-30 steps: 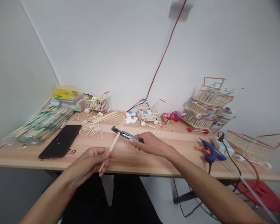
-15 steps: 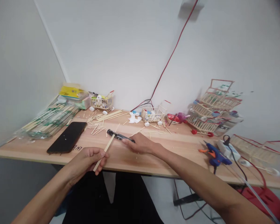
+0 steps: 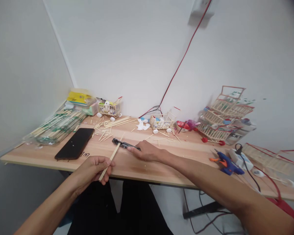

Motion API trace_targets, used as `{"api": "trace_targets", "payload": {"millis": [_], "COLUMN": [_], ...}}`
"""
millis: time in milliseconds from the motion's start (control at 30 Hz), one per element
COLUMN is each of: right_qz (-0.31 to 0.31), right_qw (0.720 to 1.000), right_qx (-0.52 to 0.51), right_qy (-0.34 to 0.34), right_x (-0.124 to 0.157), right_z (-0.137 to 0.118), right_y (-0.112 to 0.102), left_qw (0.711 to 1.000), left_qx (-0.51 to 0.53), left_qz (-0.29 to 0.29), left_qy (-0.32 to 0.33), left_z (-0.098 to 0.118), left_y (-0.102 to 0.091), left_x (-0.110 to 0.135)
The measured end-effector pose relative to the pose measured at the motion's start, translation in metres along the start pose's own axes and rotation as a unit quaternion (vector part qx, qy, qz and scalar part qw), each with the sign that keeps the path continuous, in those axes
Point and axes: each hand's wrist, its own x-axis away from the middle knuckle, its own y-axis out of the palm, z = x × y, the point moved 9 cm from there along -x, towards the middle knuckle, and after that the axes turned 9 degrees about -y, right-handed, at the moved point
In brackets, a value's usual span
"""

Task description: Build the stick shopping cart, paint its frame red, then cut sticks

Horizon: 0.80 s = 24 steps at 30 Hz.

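My left hand (image 3: 98, 168) is closed in a pinch on a pair of wooden chopsticks (image 3: 110, 160), near the table's front edge. Their far ends slant up and away, reaching the jaws of a dark metal pair of pliers (image 3: 123, 144). Wrapped round the handles of the pliers is my right hand (image 3: 147, 150). The jaws lie across the chopsticks; whether they bite into the wood I cannot make out. Beyond the tool, cut stick pieces (image 3: 105, 134) are scattered on the wooden table (image 3: 159, 164).
A black phone (image 3: 74, 143) and bagged chopsticks (image 3: 57, 125) lie to the left. Small stick-built carts (image 3: 162, 121) stand along the wall, with a stack of them (image 3: 220, 119) at right. A blue glue gun (image 3: 226, 163) rests beside a corded power strip (image 3: 240, 160).
The view has shifted slightly, so the table's contents sit a little differently in the picture. Both hands keep their holds, with the pliers still across the chopsticks.
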Motion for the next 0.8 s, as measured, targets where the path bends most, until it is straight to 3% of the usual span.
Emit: {"api": "trace_targets", "payload": {"millis": [667,800], "right_qz": [-0.013,0.041], "right_qw": [0.999,0.999], "right_qx": [0.05,0.026], "right_qy": [-0.003,-0.016], "right_x": [-0.004,0.003], "right_z": [-0.001,0.01], "right_y": [0.002,-0.006], "left_qw": [0.999,0.999], "left_qx": [0.009,0.035], "left_qz": [0.022,0.024], "left_qy": [-0.026,-0.015], "left_z": [-0.007,-0.006], "left_y": [-0.001,-0.004], "left_x": [0.006,0.005]}}
